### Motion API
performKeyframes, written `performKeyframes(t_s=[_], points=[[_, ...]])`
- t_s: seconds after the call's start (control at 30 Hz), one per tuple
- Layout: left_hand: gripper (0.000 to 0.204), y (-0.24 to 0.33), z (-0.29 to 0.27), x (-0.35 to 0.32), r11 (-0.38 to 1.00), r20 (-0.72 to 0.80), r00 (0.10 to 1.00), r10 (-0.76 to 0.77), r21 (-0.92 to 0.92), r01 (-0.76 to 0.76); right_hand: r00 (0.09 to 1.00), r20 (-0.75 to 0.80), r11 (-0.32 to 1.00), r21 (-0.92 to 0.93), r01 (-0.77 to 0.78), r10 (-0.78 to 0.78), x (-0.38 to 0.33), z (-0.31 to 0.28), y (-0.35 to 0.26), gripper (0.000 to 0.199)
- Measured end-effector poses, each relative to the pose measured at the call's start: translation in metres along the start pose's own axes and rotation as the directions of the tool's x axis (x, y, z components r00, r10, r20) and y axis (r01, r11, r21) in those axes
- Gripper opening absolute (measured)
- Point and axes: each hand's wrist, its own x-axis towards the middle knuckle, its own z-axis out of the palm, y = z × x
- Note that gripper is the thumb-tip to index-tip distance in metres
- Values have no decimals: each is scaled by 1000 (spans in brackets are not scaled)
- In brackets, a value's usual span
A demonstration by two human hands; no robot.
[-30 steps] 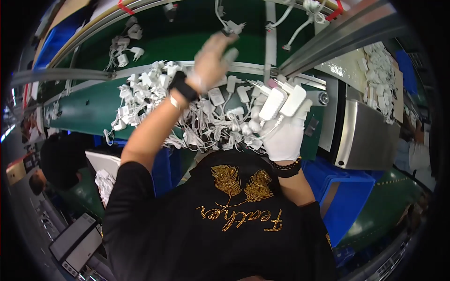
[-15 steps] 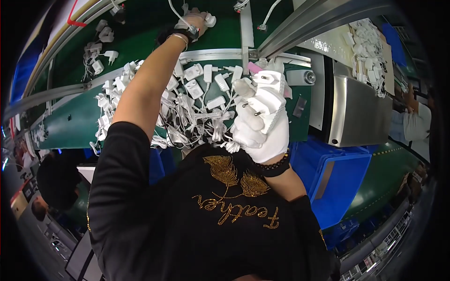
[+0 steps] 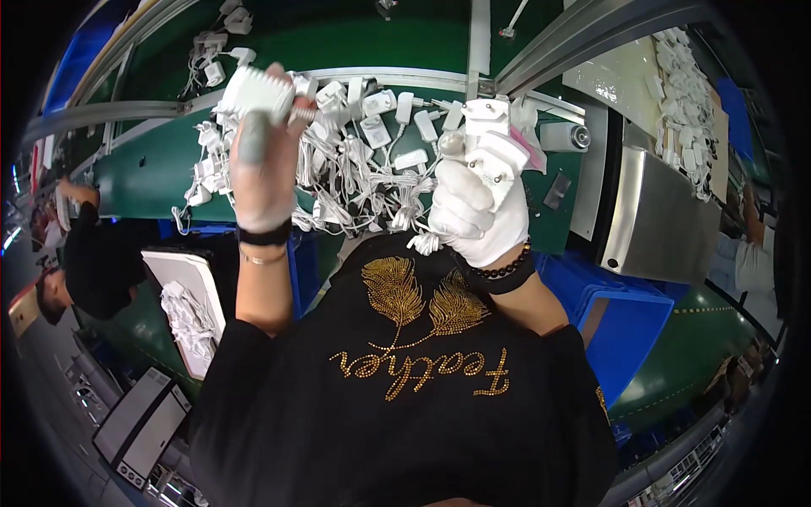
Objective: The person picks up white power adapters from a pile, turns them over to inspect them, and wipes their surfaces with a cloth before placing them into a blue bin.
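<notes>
My left hand (image 3: 263, 173), with a grey cover on one finger, is closed on a white power adapter (image 3: 252, 95) above the left part of the heap. My right hand (image 3: 480, 211) wears a white glove and grips two-pin power adapters (image 3: 500, 156); they sit stacked in its fingers, pins showing. Between the hands lies a heap of white adapters with bundled cables (image 3: 359, 169), spread over the green table (image 3: 139, 173). Something pink (image 3: 530, 156) shows behind the right hand's adapters.
Beyond a metal rail (image 3: 397, 74), more adapters (image 3: 211, 55) lie at the far left. A white cylinder (image 3: 564, 137) and a steel box (image 3: 661, 211) stand to the right. Blue bins (image 3: 621, 338) sit below the table edge. A person in black (image 3: 106, 253) is at the left.
My left hand has drawn back from the far green surface to the left side of the heap, bringing a white adapter. The right hand still grips its adapters.
</notes>
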Motion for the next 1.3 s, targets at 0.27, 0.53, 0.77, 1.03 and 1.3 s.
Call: performKeyframes(t_s=[0.27, 0.53, 0.77, 1.03, 1.3], points=[[46, -30, -28, -67, 823, -122, 860, -495, -382, 420, 997, -45, 987, -144, -66, 60, -17, 40, 9, 43], [53, -1, -9, -71, 873, -182, 861, -475, 24, 487, 617, 79, -41, -996, 75, -783, -153, 141, -140, 64], [62, -6, 14, -78, 824, -73, 833, -549, 117, 554, 167, 229, -284, -795, -536, -959, -190, 109, -346, 56], [77, -6, 45, -78, 873, -18, 877, -481, 79, 480, 96, 777, -572, -367, -734, -622, -146, 49, -316, 52], [80, -3, 52, -78, 901, 30, 906, -423, 125, 416, 901, -117, -825, -368, -430, -417, 91, -76, -27, 44]])
